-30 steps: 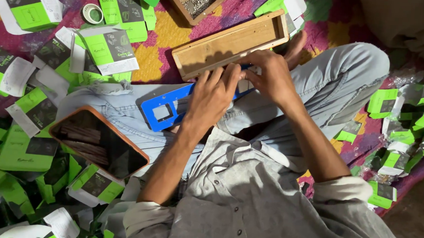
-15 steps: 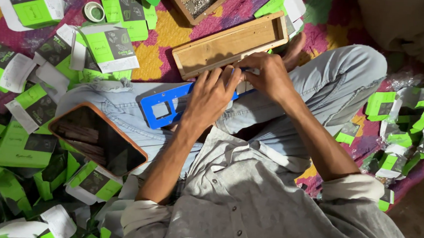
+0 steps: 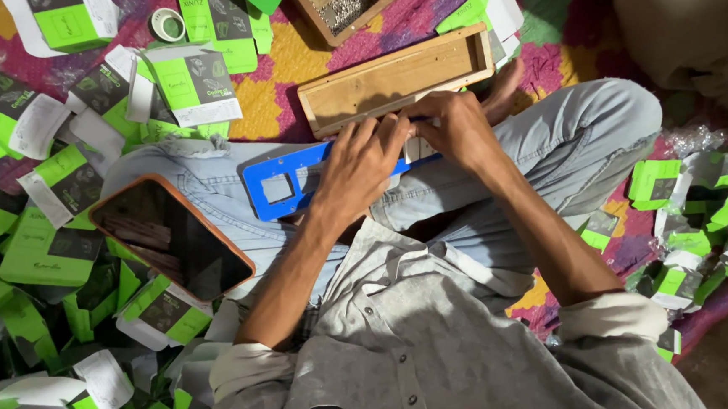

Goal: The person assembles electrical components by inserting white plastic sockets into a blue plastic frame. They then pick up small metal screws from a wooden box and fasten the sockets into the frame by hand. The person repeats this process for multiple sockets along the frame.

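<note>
So the biggest thing is the patterned floor mat [image 3: 278, 98] in pink, yellow and purple. It's the work surface here, and the person sits cross-legged on it in jeans [image 3: 569, 150], with everything laid out around them.

Green and white cartons [image 3: 50, 244] are heaped along the left edge, with a smaller batch [image 3: 692, 216] at the right edge, so both piles sit beside the knees.

A long, shallow wooden tray [image 3: 388, 80] lies just above the hands in the upper middle. A phone in an orange case [image 3: 168, 235] rests on the thigh at centre left, screen up.

The blue plastic template [image 3: 285, 183] lies flat across the lap, mid-frame, propped by the legs. The left hand [image 3: 358, 166] presses on it with fingers spread flat. The right hand [image 3: 457, 130] curls over its far end, fingers bunched; I can't tell what it's pinching.
</note>
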Motion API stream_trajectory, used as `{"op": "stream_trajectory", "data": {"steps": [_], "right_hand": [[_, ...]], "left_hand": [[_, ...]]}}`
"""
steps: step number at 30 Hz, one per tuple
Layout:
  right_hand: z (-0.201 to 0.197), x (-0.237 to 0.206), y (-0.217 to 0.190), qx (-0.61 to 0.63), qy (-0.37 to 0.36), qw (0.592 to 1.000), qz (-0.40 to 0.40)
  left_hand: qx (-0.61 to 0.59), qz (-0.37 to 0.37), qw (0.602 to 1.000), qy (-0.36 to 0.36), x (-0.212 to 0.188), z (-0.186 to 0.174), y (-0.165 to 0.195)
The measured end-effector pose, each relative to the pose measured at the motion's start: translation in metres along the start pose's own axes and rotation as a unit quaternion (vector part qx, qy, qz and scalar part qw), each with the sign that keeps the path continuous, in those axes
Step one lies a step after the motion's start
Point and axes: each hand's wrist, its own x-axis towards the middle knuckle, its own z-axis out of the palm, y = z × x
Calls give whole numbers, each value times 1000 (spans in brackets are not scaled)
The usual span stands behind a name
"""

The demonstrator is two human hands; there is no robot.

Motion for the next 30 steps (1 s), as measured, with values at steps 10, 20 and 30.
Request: {"op": "stream_trajectory", "data": {"steps": [10,20,30], "right_hand": [[1,5,7,-24,11,998,-53],[-6,13,10,2,-31,1000,-3],[0,9,-16,-84,99,989,-78]], "left_hand": [[-27,-24,997,-61,2,-4,-2],[-62,-48,992,-97,6,-11,-3],[-94,-82,991,-40,8,-17,-5]]}}
